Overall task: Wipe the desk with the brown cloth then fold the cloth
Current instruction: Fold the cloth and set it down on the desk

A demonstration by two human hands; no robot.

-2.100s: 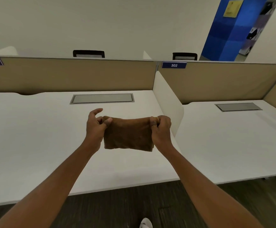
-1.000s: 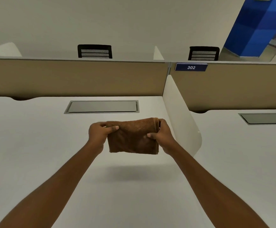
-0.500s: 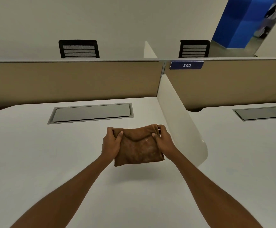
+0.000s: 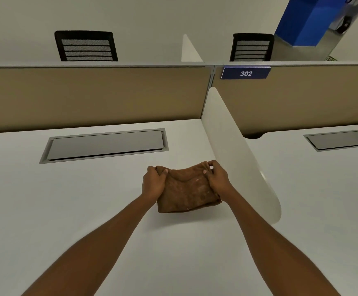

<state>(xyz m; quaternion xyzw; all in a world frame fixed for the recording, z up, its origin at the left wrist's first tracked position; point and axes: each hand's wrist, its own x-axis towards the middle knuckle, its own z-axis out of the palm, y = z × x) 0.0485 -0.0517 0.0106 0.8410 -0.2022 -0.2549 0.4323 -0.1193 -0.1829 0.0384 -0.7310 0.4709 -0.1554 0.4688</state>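
Note:
The brown cloth (image 4: 186, 191) is folded into a small thick rectangle and its lower edge rests on the white desk (image 4: 71, 210). My left hand (image 4: 152, 183) pinches its upper left corner. My right hand (image 4: 217, 178) pinches the upper right corner. Both hands hold the top edge a little above the desk, so the cloth slopes down toward me.
A grey cable hatch (image 4: 104, 144) is set into the desk behind the cloth. A white curved divider (image 4: 237, 150) stands just right of my right hand. A tan partition (image 4: 92, 95) closes the back, with two black chairs (image 4: 85, 46) behind it. A second desk (image 4: 327, 189) lies to the right.
The cloth has come down from mid-air until its lower edge lies on the desk. Both hands kept their grip on its top corners and moved forward and lower.

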